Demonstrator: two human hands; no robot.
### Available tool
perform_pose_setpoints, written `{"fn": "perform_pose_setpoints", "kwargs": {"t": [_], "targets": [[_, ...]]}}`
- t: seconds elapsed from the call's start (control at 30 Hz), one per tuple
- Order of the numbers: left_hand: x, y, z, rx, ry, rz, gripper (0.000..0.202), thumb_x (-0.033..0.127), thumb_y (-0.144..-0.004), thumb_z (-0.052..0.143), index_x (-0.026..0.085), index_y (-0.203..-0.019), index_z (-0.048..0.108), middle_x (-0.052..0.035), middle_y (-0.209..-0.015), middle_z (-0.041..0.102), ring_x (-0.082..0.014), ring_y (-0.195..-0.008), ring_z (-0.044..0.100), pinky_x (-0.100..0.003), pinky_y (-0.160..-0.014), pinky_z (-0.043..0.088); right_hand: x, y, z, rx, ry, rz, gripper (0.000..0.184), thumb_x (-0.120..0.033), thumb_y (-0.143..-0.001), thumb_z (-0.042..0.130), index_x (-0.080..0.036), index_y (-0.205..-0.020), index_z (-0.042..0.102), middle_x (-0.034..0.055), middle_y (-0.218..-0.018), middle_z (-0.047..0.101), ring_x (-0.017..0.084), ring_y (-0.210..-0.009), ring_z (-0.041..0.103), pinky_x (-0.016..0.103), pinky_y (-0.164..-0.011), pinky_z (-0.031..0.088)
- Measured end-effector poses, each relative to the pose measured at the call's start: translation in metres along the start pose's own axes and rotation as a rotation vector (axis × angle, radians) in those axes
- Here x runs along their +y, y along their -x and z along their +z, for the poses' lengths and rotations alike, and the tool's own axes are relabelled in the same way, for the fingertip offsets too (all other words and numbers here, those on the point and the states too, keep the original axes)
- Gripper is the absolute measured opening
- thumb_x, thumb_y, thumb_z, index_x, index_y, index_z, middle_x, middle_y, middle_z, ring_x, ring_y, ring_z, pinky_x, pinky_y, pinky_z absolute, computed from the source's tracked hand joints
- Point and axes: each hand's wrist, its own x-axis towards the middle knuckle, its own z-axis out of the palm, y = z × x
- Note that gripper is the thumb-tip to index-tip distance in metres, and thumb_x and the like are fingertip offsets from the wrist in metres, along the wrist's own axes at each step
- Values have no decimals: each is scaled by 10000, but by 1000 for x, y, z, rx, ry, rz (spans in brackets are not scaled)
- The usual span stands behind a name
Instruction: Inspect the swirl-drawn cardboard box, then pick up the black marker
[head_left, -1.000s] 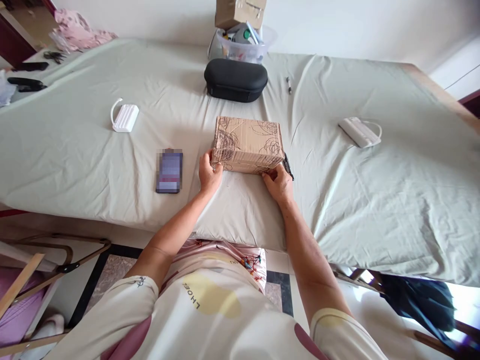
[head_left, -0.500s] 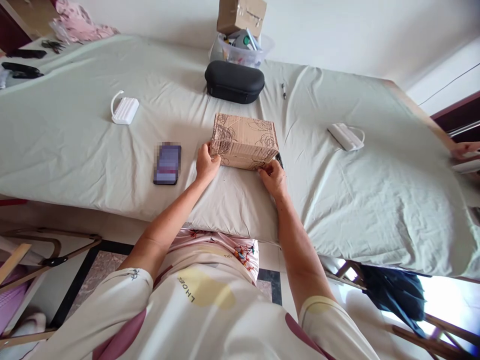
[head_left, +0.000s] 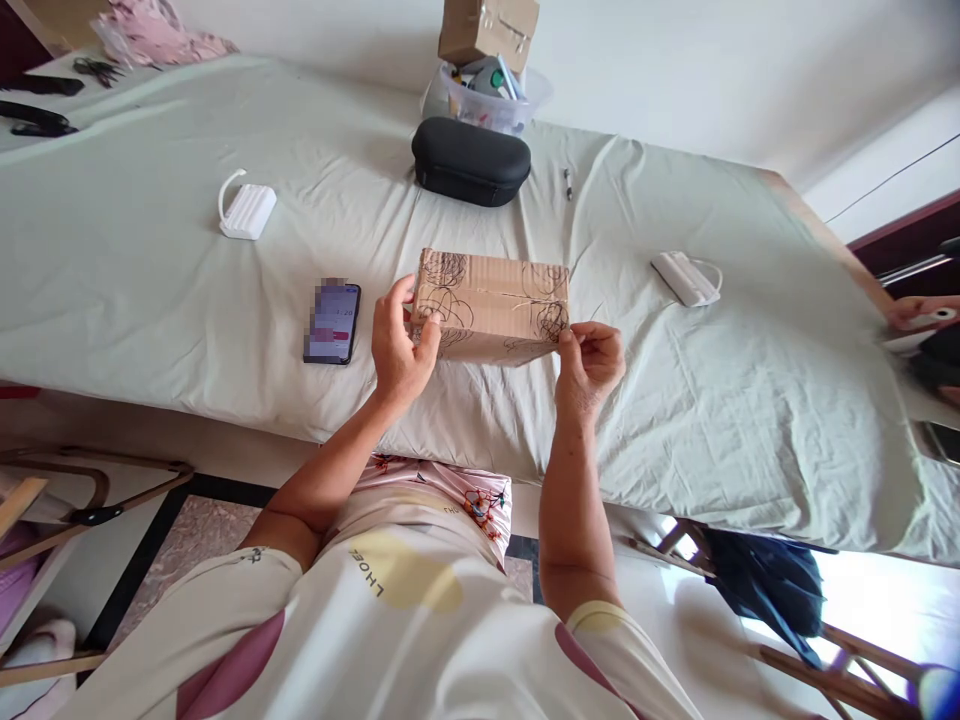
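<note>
A small cardboard box (head_left: 493,300) with black scribbled loops on its faces is between my hands, tilted so that a seam along its upper face shows. My left hand (head_left: 401,345) grips its left end, thumb on the near face and fingers behind the edge. At the right near corner, my right hand (head_left: 591,365) pinches the box edge between thumb and curled fingers. Whether the box's underside touches the cloth cannot be made out. Left of my left hand lies a phone (head_left: 334,325) with its screen lit and partly pixelated.
Behind the box sit a black case (head_left: 471,162) and a clear plastic tub (head_left: 491,105) with a carton (head_left: 487,30) above. White cabled blocks lie left (head_left: 250,212) and right (head_left: 686,277). A pen (head_left: 568,184) lies farther back. Another person's hand (head_left: 919,312) shows at the right edge.
The box has turned and tipped, bringing its seamed face into view. My right hand has shifted right and up to the box's right corner; my left hand has moved slightly left.
</note>
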Motion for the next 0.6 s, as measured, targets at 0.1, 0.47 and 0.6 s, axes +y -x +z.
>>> {"fn": "perform_pose_setpoints", "kwargs": {"t": [0.1,0.47,0.6], "targets": [[5,3,1,-18,-80,73,364,478,-1096,534,220,-1302,688,-129,-1246,675,-244,-1177,645,-376,-1078,536,-10,13,7,112,-4,-9,384,-601,-948,672,-227,-879,618,-28,-792,528,122,-708,517,281,-691,475],[22,19,8,-162,-273,167,316,194,-1037,566,298,-1238,787,-119,-1500,671,-328,-1573,483,-596,-1333,286,-32,35,29,252,393,-113,192,-409,-979,667,-237,-893,677,86,-1183,641,263,-1180,612,546,-1119,478],[34,31,15,-236,-295,246,339,228,-1046,583,318,-1326,753,-108,-1508,689,-311,-1557,517,-659,-1386,147,-45,49,54,143,435,-134,152,-385,-970,688,-250,-899,691,89,-1266,649,305,-1355,551,611,-1228,384]]}}
